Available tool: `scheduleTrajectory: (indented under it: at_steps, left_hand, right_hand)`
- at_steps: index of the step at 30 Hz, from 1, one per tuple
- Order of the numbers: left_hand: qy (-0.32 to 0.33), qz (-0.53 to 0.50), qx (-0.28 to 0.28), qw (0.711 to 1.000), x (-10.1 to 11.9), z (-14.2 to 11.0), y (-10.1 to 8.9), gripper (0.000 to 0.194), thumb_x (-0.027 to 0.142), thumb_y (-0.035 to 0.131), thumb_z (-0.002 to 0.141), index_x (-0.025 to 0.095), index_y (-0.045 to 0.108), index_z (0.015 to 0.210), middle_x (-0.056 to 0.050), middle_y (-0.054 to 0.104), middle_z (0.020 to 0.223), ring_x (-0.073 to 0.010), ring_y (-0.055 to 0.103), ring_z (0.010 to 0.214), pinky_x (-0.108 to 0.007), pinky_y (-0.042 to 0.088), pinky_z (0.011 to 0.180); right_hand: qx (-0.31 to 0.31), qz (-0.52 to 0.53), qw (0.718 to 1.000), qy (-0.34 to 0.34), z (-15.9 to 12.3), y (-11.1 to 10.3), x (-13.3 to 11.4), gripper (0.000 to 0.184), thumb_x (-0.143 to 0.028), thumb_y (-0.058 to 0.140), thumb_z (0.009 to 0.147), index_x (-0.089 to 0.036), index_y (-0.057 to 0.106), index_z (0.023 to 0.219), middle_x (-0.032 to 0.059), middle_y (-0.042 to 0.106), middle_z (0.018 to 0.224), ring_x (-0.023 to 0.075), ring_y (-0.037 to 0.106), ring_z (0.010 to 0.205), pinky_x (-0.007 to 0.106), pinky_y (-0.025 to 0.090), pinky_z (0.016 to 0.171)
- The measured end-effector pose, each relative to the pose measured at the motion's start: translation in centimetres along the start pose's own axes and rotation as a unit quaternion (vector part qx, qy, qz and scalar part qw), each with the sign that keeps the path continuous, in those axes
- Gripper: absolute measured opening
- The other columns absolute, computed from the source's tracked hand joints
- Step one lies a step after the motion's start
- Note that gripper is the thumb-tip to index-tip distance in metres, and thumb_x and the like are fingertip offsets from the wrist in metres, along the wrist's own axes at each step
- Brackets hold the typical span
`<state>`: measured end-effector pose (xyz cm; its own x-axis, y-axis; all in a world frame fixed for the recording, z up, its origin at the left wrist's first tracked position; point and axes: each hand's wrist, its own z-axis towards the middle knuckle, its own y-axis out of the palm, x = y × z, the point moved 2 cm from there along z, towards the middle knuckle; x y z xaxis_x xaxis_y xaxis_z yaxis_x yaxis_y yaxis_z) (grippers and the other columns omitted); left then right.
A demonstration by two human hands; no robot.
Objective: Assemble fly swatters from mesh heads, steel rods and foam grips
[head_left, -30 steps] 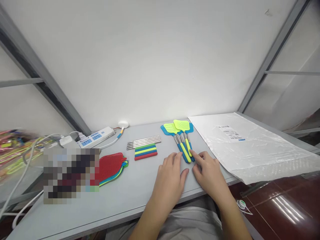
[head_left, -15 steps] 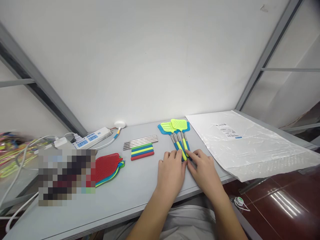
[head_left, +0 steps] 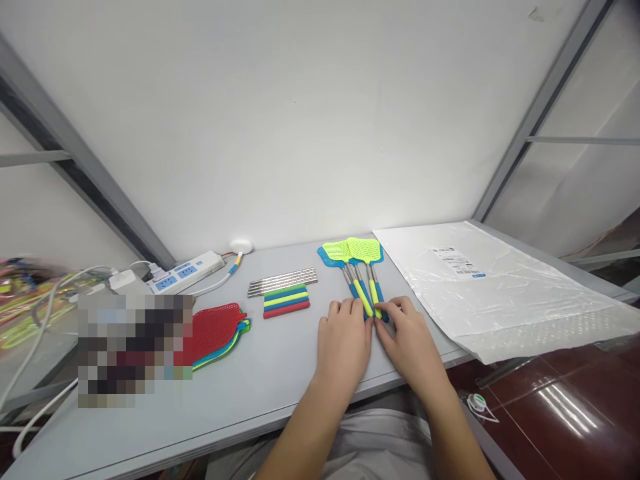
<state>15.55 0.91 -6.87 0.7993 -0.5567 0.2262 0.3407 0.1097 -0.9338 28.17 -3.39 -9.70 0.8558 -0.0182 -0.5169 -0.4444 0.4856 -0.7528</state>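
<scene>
Several fly swatters (head_left: 365, 249) with yellow-green and blue mesh heads lie in a fan on the table, handles toward me. My left hand (head_left: 344, 343) is closed round the lower ends of the left handles (head_left: 363, 299), one yellow-green and others blue. On the right, my right hand (head_left: 411, 339) is closed, pinching the end of a yellow-green handle beside a blue one. The fingers hide the handle tips. Left of my hands lie several coloured grips (head_left: 286, 301) in red, blue, yellow-green and green, side by side. Thin metal rods (head_left: 283, 281) rest just behind them.
Loose swatter heads (head_left: 215, 331), red on top, are stacked at the left beside a pixelated patch. A power strip (head_left: 187, 272) and a white round device (head_left: 241, 247) stand near the wall. A white plastic mailer (head_left: 425, 260) covers the table's right side and overhangs its front edge.
The right-hand swatters have shifted slightly right, widening the gap between the two groups of handles. Both hands remain at the handle ends. The view has moved slightly.
</scene>
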Motion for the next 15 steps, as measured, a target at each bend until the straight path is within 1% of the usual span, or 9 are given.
scheduleTrajectory:
  at_steps: [3, 5, 7, 10, 11, 15]
  left_hand:
    - [0.005, -0.003, 0.014, 1.0, 0.0, -0.3, 0.2, 0.027, 0.029, 0.05, 0.095, 0.022, 0.053, 0.121, -0.006, 0.063, 0.117, -0.0267, 0.054, 0.105, -0.037, 0.045, 0.075]
    - [0.006, -0.006, 0.025, 1.0, 0.0, -0.6, 0.3, 0.035, 0.029, 0.05, 0.095, 0.022, 0.048, 0.129, -0.007, 0.061, 0.122, -0.0266, 0.054, 0.107, -0.039, 0.045, 0.078]
    - [0.009, -0.01, 0.03, 0.999, -0.1, -0.8, 0.5, 0.039, 0.029, 0.05, 0.096, 0.021, 0.045, 0.134, -0.006, 0.061, 0.125, -0.0264, 0.053, 0.108, -0.039, 0.045, 0.079]
    - [0.014, -0.009, 0.029, 0.999, -0.1, -0.9, 0.7, 0.038, 0.029, 0.048, 0.096, 0.021, 0.045, 0.134, -0.006, 0.061, 0.125, -0.0261, 0.054, 0.108, -0.039, 0.045, 0.078]
    - [0.015, -0.007, 0.028, 0.999, -0.2, -0.9, 0.7, 0.037, 0.029, 0.048, 0.097, 0.021, 0.046, 0.133, -0.006, 0.062, 0.124, -0.0261, 0.054, 0.107, -0.039, 0.045, 0.078]
    - [0.012, -0.001, 0.017, 1.0, -0.2, -1.0, 0.7, 0.032, 0.029, 0.046, 0.097, 0.021, 0.05, 0.128, -0.007, 0.062, 0.125, -0.0259, 0.053, 0.108, -0.039, 0.044, 0.08]
  right_hand:
    - [0.02, -0.02, 1.0, -0.008, 0.1, 0.1, 0.2, 0.033, -0.026, 0.052, 0.09, -0.02, 0.059, 0.122, 0.0121, 0.057, 0.117, 0.0268, 0.058, 0.101, 0.042, 0.046, 0.089]
    - [0.024, -0.032, 0.999, -0.025, 0.1, 0.3, 0.4, 0.038, -0.025, 0.051, 0.09, -0.018, 0.056, 0.127, 0.0137, 0.058, 0.122, 0.0287, 0.056, 0.111, 0.045, 0.043, 0.095]
    - [0.017, -0.036, 0.998, -0.041, 0.1, 0.5, 0.5, 0.037, -0.023, 0.049, 0.091, -0.018, 0.055, 0.127, 0.0125, 0.061, 0.124, 0.0285, 0.055, 0.116, 0.049, 0.038, 0.102]
    - [0.009, -0.027, 0.999, -0.043, 0.2, 0.8, 0.9, 0.035, -0.022, 0.047, 0.092, -0.019, 0.057, 0.125, 0.01, 0.064, 0.125, 0.027, 0.056, 0.118, 0.054, 0.03, 0.109]
    - [0.009, -0.021, 0.999, -0.042, 0.2, 0.9, 1.0, 0.034, -0.022, 0.046, 0.093, -0.019, 0.058, 0.125, 0.01, 0.064, 0.126, 0.0268, 0.056, 0.119, 0.054, 0.03, 0.109]
    - [0.012, 0.001, 0.999, -0.049, 0.3, 1.0, 1.3, 0.033, -0.022, 0.046, 0.093, -0.016, 0.061, 0.122, 0.0124, 0.066, 0.124, 0.0262, 0.058, 0.116, 0.046, 0.042, 0.102]
